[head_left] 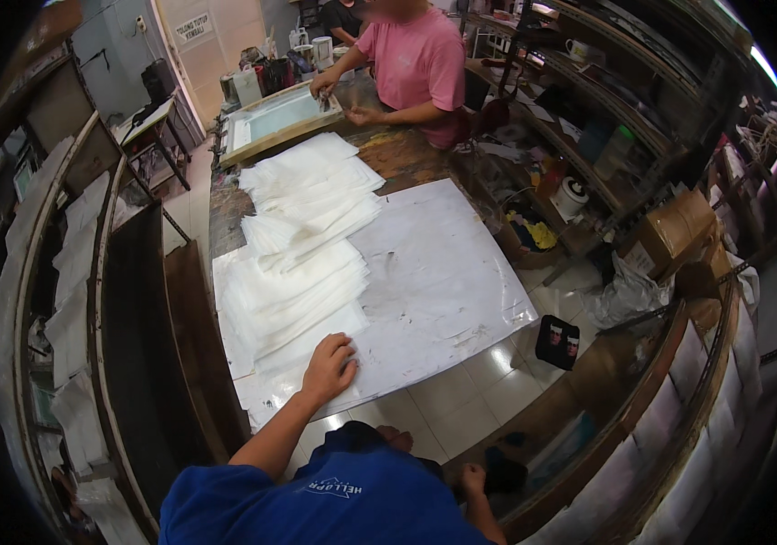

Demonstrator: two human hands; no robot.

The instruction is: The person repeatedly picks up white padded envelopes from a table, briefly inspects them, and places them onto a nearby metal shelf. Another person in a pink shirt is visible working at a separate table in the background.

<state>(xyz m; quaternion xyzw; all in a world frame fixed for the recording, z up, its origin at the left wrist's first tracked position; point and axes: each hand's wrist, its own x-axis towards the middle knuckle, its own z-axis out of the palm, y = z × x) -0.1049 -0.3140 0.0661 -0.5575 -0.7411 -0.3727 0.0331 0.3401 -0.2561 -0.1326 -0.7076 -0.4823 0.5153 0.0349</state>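
Observation:
My left hand rests on the front part of a white-covered table, its fingers loosely bent and nothing visible in them. Just beyond its fingertips lies a spread of thin white sheets, fanned in overlapping layers. Further back, a second heap of similar sheets continues toward the far end. Low on the right, beside my body, my right hand is closed. A dark cloth-like thing shows next to it; whether my fingers hold it cannot be made out.
Across the table a person in a pink shirt works at a framed screen. Racks holding white sheets line my left. Shelving, a cardboard box and a black printed piece are on the right.

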